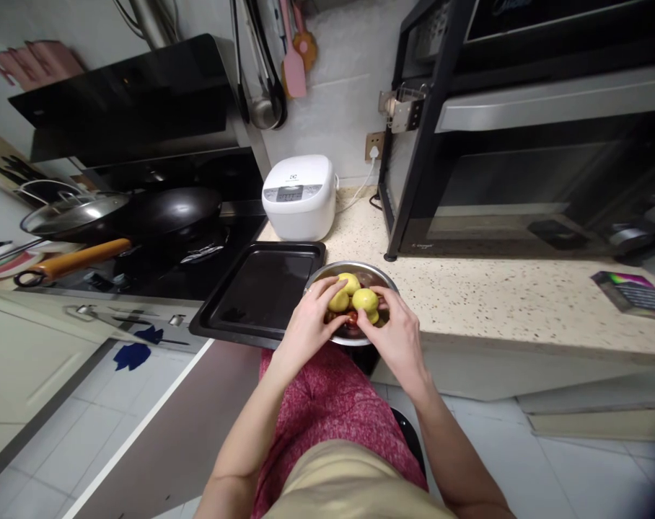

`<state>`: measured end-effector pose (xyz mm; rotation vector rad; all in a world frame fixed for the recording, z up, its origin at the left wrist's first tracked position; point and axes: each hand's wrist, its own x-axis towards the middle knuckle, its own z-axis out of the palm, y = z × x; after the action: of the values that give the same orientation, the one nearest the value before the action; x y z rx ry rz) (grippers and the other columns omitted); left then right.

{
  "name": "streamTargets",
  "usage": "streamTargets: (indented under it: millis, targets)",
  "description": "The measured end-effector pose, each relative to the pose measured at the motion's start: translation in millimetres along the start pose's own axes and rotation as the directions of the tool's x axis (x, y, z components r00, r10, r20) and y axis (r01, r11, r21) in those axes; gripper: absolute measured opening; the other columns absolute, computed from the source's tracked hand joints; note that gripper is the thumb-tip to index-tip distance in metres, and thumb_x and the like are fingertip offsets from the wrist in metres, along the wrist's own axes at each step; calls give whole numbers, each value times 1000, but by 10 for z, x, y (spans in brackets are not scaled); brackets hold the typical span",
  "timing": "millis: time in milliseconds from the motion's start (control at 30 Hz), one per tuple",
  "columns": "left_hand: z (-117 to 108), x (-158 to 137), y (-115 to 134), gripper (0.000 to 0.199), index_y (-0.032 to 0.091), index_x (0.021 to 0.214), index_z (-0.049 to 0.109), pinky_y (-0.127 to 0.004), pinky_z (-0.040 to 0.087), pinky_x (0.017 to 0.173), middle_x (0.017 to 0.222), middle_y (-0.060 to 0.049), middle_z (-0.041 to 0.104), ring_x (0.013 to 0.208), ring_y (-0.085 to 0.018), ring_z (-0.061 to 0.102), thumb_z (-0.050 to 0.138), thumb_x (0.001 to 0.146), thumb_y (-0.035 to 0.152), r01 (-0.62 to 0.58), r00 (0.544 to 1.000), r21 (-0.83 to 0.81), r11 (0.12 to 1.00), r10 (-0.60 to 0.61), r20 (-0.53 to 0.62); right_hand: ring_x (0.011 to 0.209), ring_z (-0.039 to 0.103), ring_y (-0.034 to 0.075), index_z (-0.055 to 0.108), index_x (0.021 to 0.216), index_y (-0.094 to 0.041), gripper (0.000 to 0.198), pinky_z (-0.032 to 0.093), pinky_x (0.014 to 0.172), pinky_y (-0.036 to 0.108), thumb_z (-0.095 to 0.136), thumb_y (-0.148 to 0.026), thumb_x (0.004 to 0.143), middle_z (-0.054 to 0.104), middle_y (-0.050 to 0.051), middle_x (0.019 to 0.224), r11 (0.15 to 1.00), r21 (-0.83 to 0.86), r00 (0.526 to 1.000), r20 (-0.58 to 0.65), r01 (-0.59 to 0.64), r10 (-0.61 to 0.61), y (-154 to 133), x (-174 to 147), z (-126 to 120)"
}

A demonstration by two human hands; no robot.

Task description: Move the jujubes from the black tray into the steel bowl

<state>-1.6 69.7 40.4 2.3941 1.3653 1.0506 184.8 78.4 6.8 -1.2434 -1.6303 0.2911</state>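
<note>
A steel bowl (387,276) holds several yellow lemons and some small dark red round fruits (352,319) whose kind I cannot make out. My left hand (310,317) reaches over the bowl's left rim, fingers and thumb curled about a lemon (338,301). On the right side, my right hand (395,328) pinches another lemon (365,298) between thumb and fingers, above the other fruit. A further lemon (350,283) lies at the back of the bowl, partly behind my left fingertips. The hands partly hide the bowl's contents.
A black baking tray (252,288) lies left of the bowl, overhanging the counter edge. Behind stands a white rice cooker (299,198). A wok (170,209) sits on the stove at left. An oven (522,166) stands at right, and a cabinet door (165,418) hangs open below.
</note>
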Motion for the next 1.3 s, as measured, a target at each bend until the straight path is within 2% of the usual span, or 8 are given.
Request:
streamTargets:
  millis: [100,233,467,700,933,1100,1200,1300]
  targets:
    - [21,-88,-71,54,26,147,54,-51,44,120,154,-14,54,143,-30,53,70,95,23,57,998,-57,997,-58,-19,92,73,29,67,113,-20,32,60,86,45,65,-33,83,76,11,107,999,-18,999,36,-34,35,-18,32,14]
    - [48,-141,-84,51,25,148,54,-50,42,122,158,-14,51,146,-28,51,67,98,26,74,997,-100,992,-76,-23,95,74,30,68,114,-19,33,59,87,47,63,-37,86,77,12,108,997,-41,995,75,-58,61,-37,74,16]
    - [69,-184,-70,54,25,149,53,-48,44,122,159,-15,50,146,-28,51,69,98,27,66,997,-116,991,-71,-36,111,72,31,66,123,-20,37,58,97,49,60,-41,94,73,13,126,1000,-22,994,106,-14,17,-43,64,-6]
    - [42,-248,-39,54,26,150,52,-48,42,123,159,-14,49,149,-28,48,67,99,26,65,995,-115,991,-73,-68,116,69,31,65,128,-21,37,57,100,49,63,-40,96,72,13,128,998,-38,995,96,41,-37,-35,33,-53]
    - [-56,-414,67,47,27,148,54,-48,42,123,155,-12,54,148,-27,49,62,102,24,59,978,-102,993,-78,-193,116,68,27,66,126,-22,29,57,100,46,60,-30,99,73,11,122,986,-56,987,-36,155,-157,-36,-48,-173]
    - [-66,-623,108,34,26,134,65,-44,51,115,138,-9,66,134,-24,61,61,101,17,66,927,-38,997,-75,-368,107,70,25,69,119,-23,23,58,96,44,57,-25,100,76,9,113,978,-97,965,-168,187,-201,26,-211,-269]
    - [-49,-698,96,30,26,125,69,-43,56,108,126,-8,71,123,-23,67,60,100,13,35,889,-14,999,-37,-456,105,71,26,71,116,-23,22,57,97,46,56,-24,100,76,10,110,978,-119,963,-188,173,-193,80,-308,-337]
    - [-51,-728,91,28,25,120,71,-43,58,102,119,-7,74,117,-23,68,59,99,10,-21,868,5,1000,21,-496,103,71,26,72,114,-23,22,57,96,46,56,-24,99,77,10,107,974,-152,960,-201,167,-196,116,-377,-412]
